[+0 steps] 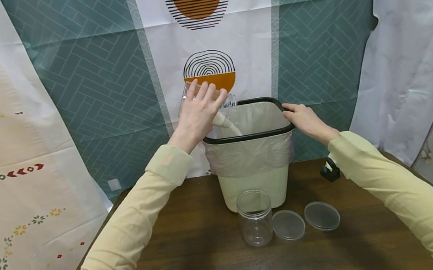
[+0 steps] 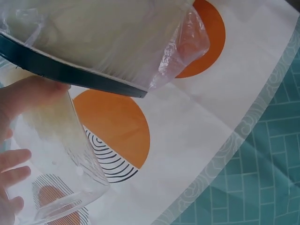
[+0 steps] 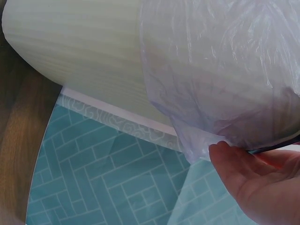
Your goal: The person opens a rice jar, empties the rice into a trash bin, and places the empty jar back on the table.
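My left hand grips a clear plastic jar, tipped mouth-down over a cream trash can. Pale, whitish contents slide from the jar into the can; whether they are powder or liquid I cannot tell. A thin translucent bag lines the can and folds down outside it under a black rim. At the right side, my right hand holds that rim, its thumb against the outside near the bag's edge. The can's bottom inside is hidden.
A second clear jar stands uncovered on the dark wooden table, in front of the can. Two clear round lids, a left lid and a right lid, lie beside it. Patterned curtains hang behind.
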Available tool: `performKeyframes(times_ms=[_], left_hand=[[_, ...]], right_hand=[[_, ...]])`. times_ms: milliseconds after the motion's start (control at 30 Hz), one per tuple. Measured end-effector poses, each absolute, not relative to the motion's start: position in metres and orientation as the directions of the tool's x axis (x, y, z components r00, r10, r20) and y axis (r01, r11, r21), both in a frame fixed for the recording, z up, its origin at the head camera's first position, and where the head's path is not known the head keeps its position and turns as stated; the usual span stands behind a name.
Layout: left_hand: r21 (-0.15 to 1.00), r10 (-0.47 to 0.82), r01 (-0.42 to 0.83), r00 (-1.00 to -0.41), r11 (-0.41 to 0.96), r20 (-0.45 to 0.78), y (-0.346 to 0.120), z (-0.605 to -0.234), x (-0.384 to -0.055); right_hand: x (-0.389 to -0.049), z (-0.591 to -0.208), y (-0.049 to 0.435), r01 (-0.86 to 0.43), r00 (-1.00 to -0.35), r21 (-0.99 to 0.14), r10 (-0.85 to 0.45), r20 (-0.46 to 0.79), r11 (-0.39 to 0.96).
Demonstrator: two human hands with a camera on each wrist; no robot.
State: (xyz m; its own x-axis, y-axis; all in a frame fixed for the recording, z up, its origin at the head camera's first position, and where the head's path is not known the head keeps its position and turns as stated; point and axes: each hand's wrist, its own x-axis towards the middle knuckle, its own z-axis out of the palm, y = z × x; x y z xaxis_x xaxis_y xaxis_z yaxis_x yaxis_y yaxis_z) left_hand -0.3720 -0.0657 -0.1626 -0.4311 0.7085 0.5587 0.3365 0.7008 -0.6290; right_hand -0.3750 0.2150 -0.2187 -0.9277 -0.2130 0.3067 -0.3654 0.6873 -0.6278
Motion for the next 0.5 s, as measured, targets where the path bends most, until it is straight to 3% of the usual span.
performKeyframes(times_ms=[200,500], left_hand=[[-0.713,0.770,0.301,-0.332,0.634,0.545,-0.062,-0.161,-0.375],[-0.932,0.886,0.167,-0.401,0.323,0.235,-0.054,-0.157,-0.375]], right_hand=[[-0.375,-0.219,0.216,-0.363,-0.929,-0.632,-0.213,0.303,0.685],[-0.374,-0.219,0.216,-0.362,-0.930,-0.631,-0.221,0.293,0.686]])
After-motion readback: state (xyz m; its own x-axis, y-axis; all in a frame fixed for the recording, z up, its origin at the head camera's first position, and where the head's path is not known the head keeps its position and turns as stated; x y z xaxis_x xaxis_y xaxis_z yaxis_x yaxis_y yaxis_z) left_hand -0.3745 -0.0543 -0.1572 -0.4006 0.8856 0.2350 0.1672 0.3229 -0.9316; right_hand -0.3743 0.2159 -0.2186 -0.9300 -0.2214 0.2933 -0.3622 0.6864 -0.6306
